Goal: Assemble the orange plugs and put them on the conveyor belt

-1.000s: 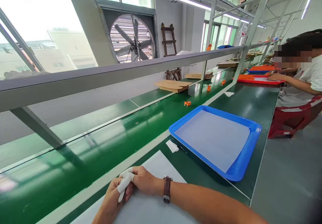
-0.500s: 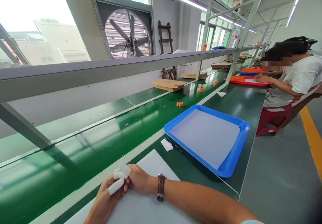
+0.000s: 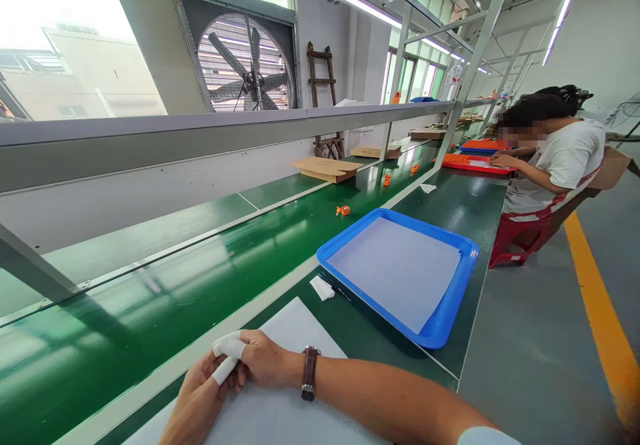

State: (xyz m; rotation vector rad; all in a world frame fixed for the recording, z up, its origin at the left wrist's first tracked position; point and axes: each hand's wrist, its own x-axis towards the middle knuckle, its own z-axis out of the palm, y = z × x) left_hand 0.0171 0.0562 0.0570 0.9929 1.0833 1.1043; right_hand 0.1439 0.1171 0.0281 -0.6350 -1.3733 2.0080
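My two hands meet low in the view over a white paper sheet (image 3: 295, 328) on the green bench. My right hand (image 3: 263, 362) wears a wristwatch and white finger cots on its fingertips. Its fingers are pinched round a white finger cot (image 3: 224, 370) on one stretched-out finger of my left hand (image 3: 195, 402). My left hand holds nothing itself, and its other fingers are loosely bent and partly hidden.
A blue tray (image 3: 450, 305) lined with paper lies to the right, with a small white scrap (image 3: 323, 288) beside it. Small orange parts (image 3: 343, 210) lie on the green conveyor belt (image 3: 200, 278). A co-worker (image 3: 555, 158) sits further along at a red tray (image 3: 470, 163).
My view has swung to the right, so everything has slid left. My right fingers have kept working on the cot on my left finger, which now points more downward.
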